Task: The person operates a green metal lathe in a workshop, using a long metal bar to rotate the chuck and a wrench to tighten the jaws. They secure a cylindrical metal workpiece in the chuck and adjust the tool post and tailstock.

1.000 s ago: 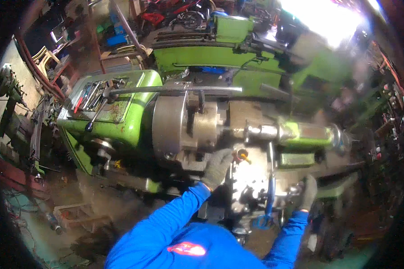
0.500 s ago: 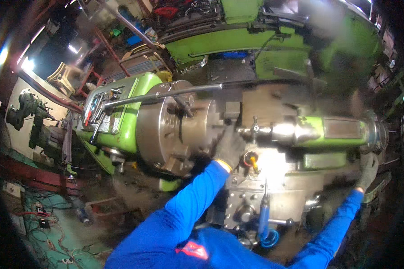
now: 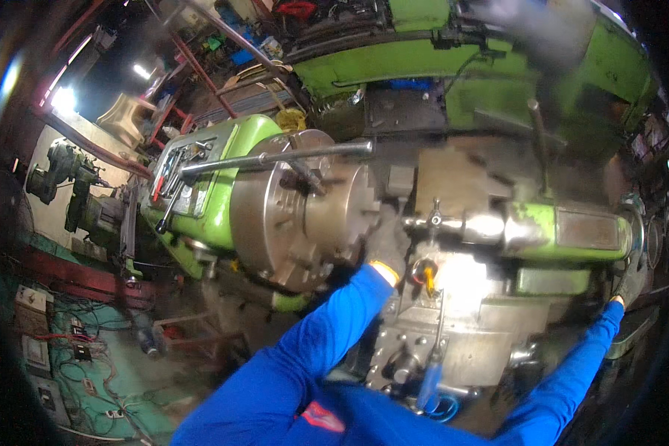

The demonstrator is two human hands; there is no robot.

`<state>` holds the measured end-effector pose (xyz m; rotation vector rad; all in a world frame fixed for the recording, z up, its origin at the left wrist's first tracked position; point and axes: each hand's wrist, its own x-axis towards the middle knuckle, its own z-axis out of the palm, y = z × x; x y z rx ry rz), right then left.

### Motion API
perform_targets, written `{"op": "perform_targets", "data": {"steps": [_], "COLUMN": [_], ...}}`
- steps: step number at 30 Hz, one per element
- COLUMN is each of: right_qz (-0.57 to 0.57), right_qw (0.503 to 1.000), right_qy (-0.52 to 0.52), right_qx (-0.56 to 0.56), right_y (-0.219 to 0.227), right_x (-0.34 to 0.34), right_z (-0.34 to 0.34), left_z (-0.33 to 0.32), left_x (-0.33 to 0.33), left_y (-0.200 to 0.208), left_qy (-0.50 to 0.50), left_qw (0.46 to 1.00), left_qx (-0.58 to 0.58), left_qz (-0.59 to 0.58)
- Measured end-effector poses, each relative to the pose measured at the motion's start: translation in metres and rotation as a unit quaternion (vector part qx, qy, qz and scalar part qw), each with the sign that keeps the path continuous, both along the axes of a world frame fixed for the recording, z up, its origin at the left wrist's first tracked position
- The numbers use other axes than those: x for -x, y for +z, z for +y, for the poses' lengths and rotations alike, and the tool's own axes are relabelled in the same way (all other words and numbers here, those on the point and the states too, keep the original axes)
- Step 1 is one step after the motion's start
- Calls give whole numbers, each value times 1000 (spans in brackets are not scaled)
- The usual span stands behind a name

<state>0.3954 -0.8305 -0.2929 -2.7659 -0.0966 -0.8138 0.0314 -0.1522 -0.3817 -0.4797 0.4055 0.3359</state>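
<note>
My left hand (image 3: 388, 244), in a dark glove with a yellow cuff, reaches between the notched end of a large metal cylinder (image 3: 342, 204) and the tailstock quill (image 3: 472, 227) of a lathe. Its fingers are blurred, and whether anything is in them I cannot see. The cylinder sits in the big lathe chuck (image 3: 264, 212). On the far right my gloved right hand (image 3: 632, 276) grips the rim of the tailstock handwheel (image 3: 636, 223). Between quill and body lies the green tailstock (image 3: 550, 234).
A long steel bar (image 3: 305, 154) sticks out across the chuck. Small tools lie on the green headstock (image 3: 254, 137). Below my left hand are a round cup with a yellow item (image 3: 426, 273) and the carriage (image 3: 461, 349), with a blue-handled tool (image 3: 429, 386). Cables (image 3: 89, 372) run over the green floor.
The view has shifted, so the whole lathe appears farther right. My left hand stays by the cylinder's end. My right hand has moved up along the handwheel rim.
</note>
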Motion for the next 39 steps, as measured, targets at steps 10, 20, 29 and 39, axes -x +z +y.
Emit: {"op": "perform_targets", "data": {"steps": [10, 20, 29, 39], "right_qz": [103, 110, 121, 125], "right_qw": [967, 945, 967, 963], "right_qy": [-4, 22, 23, -49], "right_qx": [-233, -309, -223, -236], "right_y": [-23, -24, -32, -20], "right_x": [43, 85, 89, 98], "right_z": [48, 42, 9, -20], "left_z": [-24, -16, -14, 12], "left_x": [-4, 2, -9, 17], "left_y": [106, 71, 69, 17], "left_qy": [-54, -75, -30, -154], "left_qw": [879, 876, 796, 9], "left_qx": [-345, -410, -527, -929], "left_qz": [324, 243, 297, 336]}}
